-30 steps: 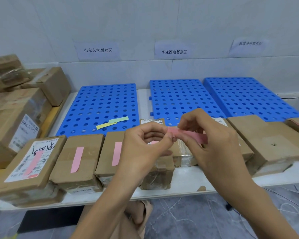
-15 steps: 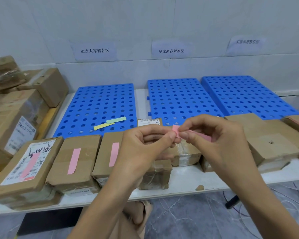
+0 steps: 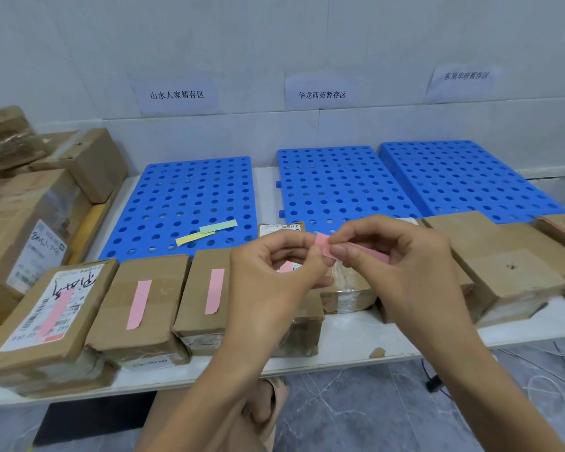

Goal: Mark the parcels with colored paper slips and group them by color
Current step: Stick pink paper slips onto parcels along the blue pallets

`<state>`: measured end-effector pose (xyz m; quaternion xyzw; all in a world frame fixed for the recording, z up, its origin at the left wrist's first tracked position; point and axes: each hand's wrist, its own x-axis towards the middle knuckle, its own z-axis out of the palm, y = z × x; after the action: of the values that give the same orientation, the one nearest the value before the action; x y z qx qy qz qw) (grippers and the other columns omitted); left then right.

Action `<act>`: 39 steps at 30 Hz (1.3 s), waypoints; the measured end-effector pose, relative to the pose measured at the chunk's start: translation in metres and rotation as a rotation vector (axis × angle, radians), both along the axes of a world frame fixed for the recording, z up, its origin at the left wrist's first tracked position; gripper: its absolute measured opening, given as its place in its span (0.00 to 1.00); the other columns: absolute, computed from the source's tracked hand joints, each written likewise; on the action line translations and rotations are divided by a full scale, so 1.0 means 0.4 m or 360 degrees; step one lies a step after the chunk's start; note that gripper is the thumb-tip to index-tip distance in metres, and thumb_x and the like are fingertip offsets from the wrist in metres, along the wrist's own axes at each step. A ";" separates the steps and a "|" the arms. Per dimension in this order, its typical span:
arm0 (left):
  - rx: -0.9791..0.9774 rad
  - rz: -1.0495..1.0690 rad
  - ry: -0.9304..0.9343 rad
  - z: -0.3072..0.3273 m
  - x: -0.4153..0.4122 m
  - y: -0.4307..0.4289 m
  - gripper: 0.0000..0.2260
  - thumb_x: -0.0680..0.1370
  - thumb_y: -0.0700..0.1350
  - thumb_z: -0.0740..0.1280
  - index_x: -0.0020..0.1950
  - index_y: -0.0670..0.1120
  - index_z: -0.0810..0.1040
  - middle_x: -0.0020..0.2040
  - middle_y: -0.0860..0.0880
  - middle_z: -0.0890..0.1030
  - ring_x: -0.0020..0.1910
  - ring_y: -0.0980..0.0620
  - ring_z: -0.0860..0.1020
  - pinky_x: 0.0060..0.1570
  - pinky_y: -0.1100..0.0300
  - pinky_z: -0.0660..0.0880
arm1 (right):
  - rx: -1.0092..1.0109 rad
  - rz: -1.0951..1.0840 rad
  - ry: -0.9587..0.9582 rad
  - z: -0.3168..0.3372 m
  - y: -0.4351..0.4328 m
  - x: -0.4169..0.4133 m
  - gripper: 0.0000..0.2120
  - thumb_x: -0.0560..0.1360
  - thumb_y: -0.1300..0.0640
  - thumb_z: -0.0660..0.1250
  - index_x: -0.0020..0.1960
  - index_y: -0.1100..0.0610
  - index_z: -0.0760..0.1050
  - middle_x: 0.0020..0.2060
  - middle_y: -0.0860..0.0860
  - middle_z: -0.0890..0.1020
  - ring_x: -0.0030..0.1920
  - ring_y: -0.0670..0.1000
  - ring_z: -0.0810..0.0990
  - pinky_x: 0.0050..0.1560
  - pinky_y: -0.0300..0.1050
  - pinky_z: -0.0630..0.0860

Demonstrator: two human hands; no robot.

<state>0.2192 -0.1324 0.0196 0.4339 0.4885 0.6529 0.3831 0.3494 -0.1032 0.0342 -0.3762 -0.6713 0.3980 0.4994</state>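
My left hand [image 3: 274,275] and my right hand [image 3: 402,256] pinch a small stack of pink paper slips [image 3: 325,244] between their fingertips, above the row of cardboard parcels along the table's front. Three parcels at the left carry a pink slip each: a labelled parcel [image 3: 46,308], a second parcel [image 3: 144,301] and a third parcel [image 3: 206,288]. Another parcel sits mostly hidden behind my left hand. To the right lies an unmarked parcel [image 3: 503,265]. A green slip [image 3: 218,226] and a yellow slip [image 3: 194,238] lie on the left blue pallet [image 3: 183,197].
Two more blue perforated pallets, the middle pallet [image 3: 340,184] and the right pallet [image 3: 463,177], lie against the wall under paper labels. Larger cardboard boxes [image 3: 30,207] are stacked at the far left. The white table edge [image 3: 356,357] runs below the parcels; cables lie on the floor at right.
Both hands have kept fiddling with the pink slips; the slip's left end now sticks up between the fingertips. The view has shifted slightly.
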 end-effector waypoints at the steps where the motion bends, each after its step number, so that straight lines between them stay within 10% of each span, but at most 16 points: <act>1: -0.0014 -0.0011 -0.0011 0.001 0.000 0.000 0.02 0.71 0.39 0.73 0.39 0.41 0.83 0.35 0.40 0.82 0.35 0.48 0.81 0.34 0.60 0.80 | -0.0078 0.0039 0.0059 0.002 0.003 0.001 0.06 0.67 0.66 0.74 0.39 0.56 0.82 0.35 0.47 0.85 0.39 0.43 0.83 0.46 0.34 0.77; 17: -0.0213 -0.0293 -0.0120 0.004 -0.024 -0.015 0.10 0.68 0.45 0.71 0.45 0.40 0.83 0.37 0.46 0.85 0.37 0.56 0.82 0.34 0.60 0.81 | -0.0382 0.0189 0.0190 -0.002 0.014 0.016 0.04 0.68 0.67 0.72 0.42 0.60 0.82 0.39 0.54 0.85 0.42 0.56 0.83 0.45 0.35 0.79; 26: -0.0182 -0.0289 -0.0152 -0.002 -0.028 -0.016 0.08 0.69 0.42 0.70 0.44 0.40 0.83 0.37 0.45 0.84 0.37 0.56 0.82 0.35 0.61 0.80 | -0.0174 0.0190 0.0085 -0.003 0.012 0.015 0.06 0.68 0.68 0.72 0.40 0.58 0.82 0.38 0.50 0.85 0.43 0.48 0.84 0.47 0.35 0.78; 31: -0.0208 -0.0258 -0.0196 -0.012 -0.028 -0.013 0.05 0.73 0.37 0.69 0.46 0.40 0.83 0.38 0.44 0.84 0.38 0.55 0.82 0.34 0.62 0.80 | 0.0485 -0.0100 -0.0497 -0.028 0.006 0.006 0.04 0.71 0.52 0.73 0.43 0.51 0.80 0.40 0.42 0.81 0.44 0.43 0.78 0.46 0.33 0.70; 36: -0.0169 -0.0172 -0.0183 -0.019 -0.018 -0.013 0.05 0.74 0.36 0.68 0.46 0.42 0.84 0.38 0.43 0.84 0.39 0.52 0.83 0.35 0.62 0.80 | 0.0658 -0.0267 -0.0610 -0.040 0.009 -0.009 0.05 0.71 0.49 0.68 0.43 0.49 0.77 0.42 0.40 0.76 0.46 0.42 0.74 0.49 0.48 0.72; 39: -0.0146 -0.0144 -0.0181 -0.018 -0.012 -0.012 0.05 0.73 0.37 0.69 0.44 0.44 0.84 0.38 0.44 0.85 0.40 0.52 0.83 0.34 0.61 0.80 | 0.0529 -0.0189 -0.0556 -0.038 0.009 -0.008 0.04 0.71 0.54 0.69 0.42 0.47 0.75 0.41 0.39 0.75 0.45 0.40 0.73 0.50 0.33 0.67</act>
<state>0.2146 -0.1374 0.0125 0.3997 0.4754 0.6355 0.4587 0.3461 -0.0997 0.0192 -0.3910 -0.7804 0.1809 0.4532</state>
